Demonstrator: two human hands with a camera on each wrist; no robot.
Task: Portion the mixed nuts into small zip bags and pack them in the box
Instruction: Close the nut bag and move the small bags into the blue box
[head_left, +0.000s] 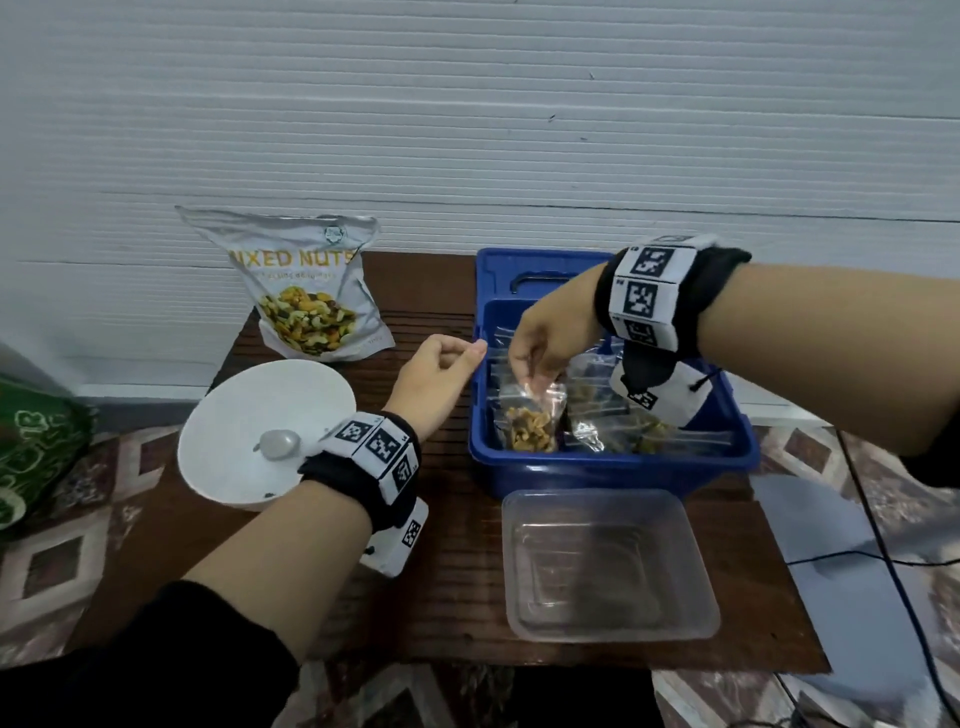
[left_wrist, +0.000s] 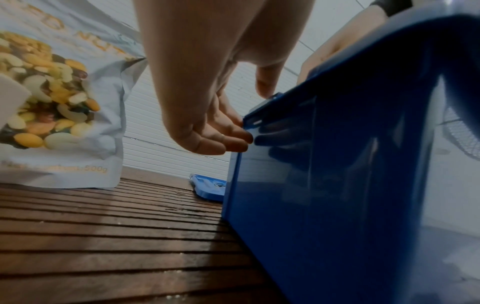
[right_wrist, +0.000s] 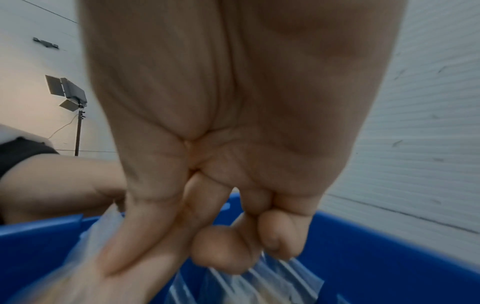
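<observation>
Right hand (right_wrist: 233, 127) fills the frame, palm toward the camera, fingers (right_wrist: 221, 251) curled downward over the blue box (right_wrist: 376, 267). Thumb and fingers pinch the top of a clear zip bag (right_wrist: 98, 242) near the box's left rim. More clear bags (right_wrist: 272, 283) stand inside below. Another forearm (right_wrist: 57, 185) crosses beyond the left rim.

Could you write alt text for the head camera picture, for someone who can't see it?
A person's right hand lowers a small clear zip bag of nuts into a blue plastic box on a brown wooden table, while the left hand touches its rim. Nearby: a white bowl.
</observation>
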